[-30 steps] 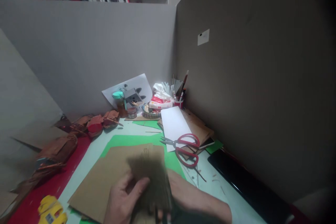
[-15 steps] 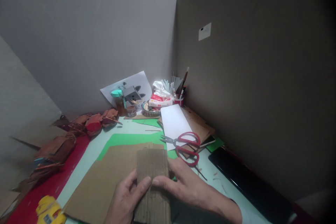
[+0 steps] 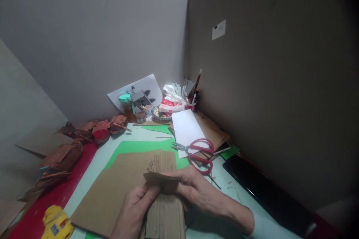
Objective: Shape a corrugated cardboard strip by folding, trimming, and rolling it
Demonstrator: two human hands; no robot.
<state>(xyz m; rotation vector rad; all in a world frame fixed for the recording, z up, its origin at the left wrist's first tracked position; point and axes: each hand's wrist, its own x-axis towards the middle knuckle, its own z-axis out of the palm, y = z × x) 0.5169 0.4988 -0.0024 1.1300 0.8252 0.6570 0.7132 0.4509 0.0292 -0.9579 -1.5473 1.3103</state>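
A brown cardboard strip (image 3: pixel 165 218) is between my two hands, low in the middle of the head view. Its far part stands up as a bent flap (image 3: pixel 162 179), seen nearly edge-on. My left hand (image 3: pixel 136 205) grips the strip's left edge, its thumb lying near the bend. From the right, my right hand (image 3: pixel 200 190) pinches the other end of the flap; some of its fingers are hidden behind the cardboard. A larger cardboard sheet (image 3: pixel 112 183) lies beneath, over green paper (image 3: pixel 129 146). Red-handled scissors (image 3: pixel 185 149) rest just beyond my right hand, partly on white paper (image 3: pixel 186 125).
A yellow tool (image 3: pixel 56 224) sits at the lower left. Brown bag-like items (image 3: pixel 60 157) line the left side. A long black object (image 3: pixel 263 190) lies on the right. At the back stand a teal-lidded jar (image 3: pixel 127 108), a tissue pack (image 3: pixel 171 105) and a pen cup (image 3: pixel 191 104).
The strip's far part, flat half a second ago, is now bent up along a crease across it. Both hands have stayed on it, the right one shifting to the flap's end.
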